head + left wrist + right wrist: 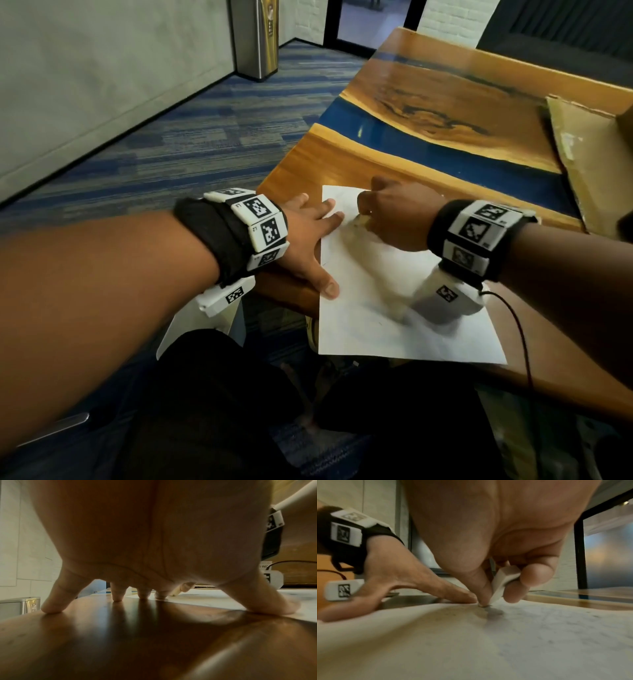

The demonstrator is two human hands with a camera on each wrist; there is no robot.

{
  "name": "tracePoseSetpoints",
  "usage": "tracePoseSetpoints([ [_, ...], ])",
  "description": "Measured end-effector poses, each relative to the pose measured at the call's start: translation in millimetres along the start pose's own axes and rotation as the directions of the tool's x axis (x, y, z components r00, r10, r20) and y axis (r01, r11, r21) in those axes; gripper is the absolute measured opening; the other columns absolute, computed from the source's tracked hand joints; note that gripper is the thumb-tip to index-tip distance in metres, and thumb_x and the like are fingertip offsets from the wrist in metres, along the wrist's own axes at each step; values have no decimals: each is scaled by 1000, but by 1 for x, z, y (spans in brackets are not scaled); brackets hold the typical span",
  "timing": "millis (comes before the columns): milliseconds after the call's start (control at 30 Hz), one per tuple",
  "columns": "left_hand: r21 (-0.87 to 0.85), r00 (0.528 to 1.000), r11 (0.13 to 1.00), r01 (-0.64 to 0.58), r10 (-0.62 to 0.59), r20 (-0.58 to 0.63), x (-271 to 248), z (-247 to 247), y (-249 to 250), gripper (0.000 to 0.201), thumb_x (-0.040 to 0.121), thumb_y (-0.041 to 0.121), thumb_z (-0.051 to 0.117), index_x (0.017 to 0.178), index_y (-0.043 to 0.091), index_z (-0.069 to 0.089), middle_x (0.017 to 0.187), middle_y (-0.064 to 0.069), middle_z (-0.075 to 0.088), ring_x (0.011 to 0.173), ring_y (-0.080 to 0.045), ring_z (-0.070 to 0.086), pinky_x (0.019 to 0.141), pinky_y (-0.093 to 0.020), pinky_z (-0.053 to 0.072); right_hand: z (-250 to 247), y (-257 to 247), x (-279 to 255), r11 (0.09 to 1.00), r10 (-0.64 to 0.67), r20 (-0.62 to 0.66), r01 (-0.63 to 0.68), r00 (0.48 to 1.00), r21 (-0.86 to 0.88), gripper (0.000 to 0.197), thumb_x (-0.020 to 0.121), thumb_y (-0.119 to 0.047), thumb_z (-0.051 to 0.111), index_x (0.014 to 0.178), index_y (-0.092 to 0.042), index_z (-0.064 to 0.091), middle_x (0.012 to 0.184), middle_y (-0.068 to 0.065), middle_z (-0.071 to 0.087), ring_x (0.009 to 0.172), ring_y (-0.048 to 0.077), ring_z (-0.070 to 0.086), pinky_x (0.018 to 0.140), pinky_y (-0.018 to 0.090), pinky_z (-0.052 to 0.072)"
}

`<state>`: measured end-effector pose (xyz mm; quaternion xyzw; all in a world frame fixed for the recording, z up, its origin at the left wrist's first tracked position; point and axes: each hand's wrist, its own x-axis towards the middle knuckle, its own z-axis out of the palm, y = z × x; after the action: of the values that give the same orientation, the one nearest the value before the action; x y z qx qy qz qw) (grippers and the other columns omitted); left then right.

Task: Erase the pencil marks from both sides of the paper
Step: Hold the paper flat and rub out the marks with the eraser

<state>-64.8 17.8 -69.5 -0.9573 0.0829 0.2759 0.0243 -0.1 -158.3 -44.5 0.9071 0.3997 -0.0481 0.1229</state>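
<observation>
A white sheet of paper (pixel 394 308) lies flat near the front left corner of the wooden table (pixel 428 113), its front edge hanging over the table's edge. Faint grey pencil marks show on the paper (pixel 539 628). My right hand (pixel 394 216) pinches a small white eraser (pixel 501 582) between thumb and fingers, its lower end pressed on the sheet near the far left corner. My left hand (pixel 308 236) is spread flat, fingers straight. Its thumb (pixel 274 601) and two fingertips press on the paper's left edge; the other fingers rest on the wood.
A flattened cardboard sheet (pixel 589 154) lies at the table's right side. A blue resin strip (pixel 445 150) runs across the table. A steel bin (pixel 257 37) stands on the carpet by the wall. A thin black cable (pixel 517 335) trails from my right wrist over the table's front edge.
</observation>
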Motion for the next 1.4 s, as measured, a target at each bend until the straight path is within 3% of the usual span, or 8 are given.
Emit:
tracePoseSetpoints([
  [167,-76,999,996,-39,40,12,0,-2,-5,130,49,95,63,155,52,1,166,15,-17,153,-36,-14,114,-70,8,-1,-29,-13,943,-325,63,318,944,95,35,98,-30,54,133,-30,51,111,-7,36,84,16,50,74,30,46],
  [300,-9,1000,1000,-13,13,11,3,-2,-2,140,50,97,58,157,42,-14,166,11,-21,153,-36,-12,115,-69,11,-1,-1,8,998,-61,13,61,998,13,34,99,-31,53,133,-25,53,111,-2,44,83,17,53,67,31,48],
  [467,-77,999,996,-42,42,1,-1,-2,-4,129,51,93,65,156,50,3,167,16,-13,152,-36,-14,114,-70,10,1,-29,-8,946,-313,46,307,949,104,39,98,-30,56,136,-31,49,115,-5,40,85,18,52,73,31,48],
  [633,-17,1000,1000,-13,13,2,0,-4,0,135,56,93,62,158,40,-10,167,10,-18,153,-38,-11,116,-66,12,1,-8,8,997,-71,29,70,997,44,35,98,-32,53,132,-25,55,116,-2,48,89,18,55,78,35,54],
  [767,-45,999,998,-36,36,5,0,-4,-1,131,53,94,62,157,47,-3,167,11,-18,152,-40,-12,115,-68,9,1,-20,-9,947,-300,64,290,952,135,33,98,-28,55,130,-30,53,110,-10,36,84,13,47,75,28,43],
  [900,19,1000,1000,-12,11,11,5,-3,-1,142,50,98,55,157,38,-16,166,8,-21,152,-39,-11,118,-65,9,1,6,-2,997,-70,20,69,997,42,29,98,-34,53,127,-27,55,112,-3,47,83,16,54,66,30,47],
  [1067,11,1000,1000,-14,14,8,3,-6,1,140,53,93,61,159,37,-11,167,5,-19,152,-40,-10,118,-62,11,7,-17,-22,940,-332,46,326,942,101,23,97,-31,56,119,-27,56,105,-8,36,78,17,49,71,33,46],
  [1400,26,1000,1000,-10,9,19,3,-9,2,139,53,94,61,158,39,-12,167,5,-20,152,-41,-10,117,-63,11,7,-17,-24,957,-284,43,280,958,70,25,99,-34,53,123,-27,55,106,-6,38,75,17,50,68,32,47],
])
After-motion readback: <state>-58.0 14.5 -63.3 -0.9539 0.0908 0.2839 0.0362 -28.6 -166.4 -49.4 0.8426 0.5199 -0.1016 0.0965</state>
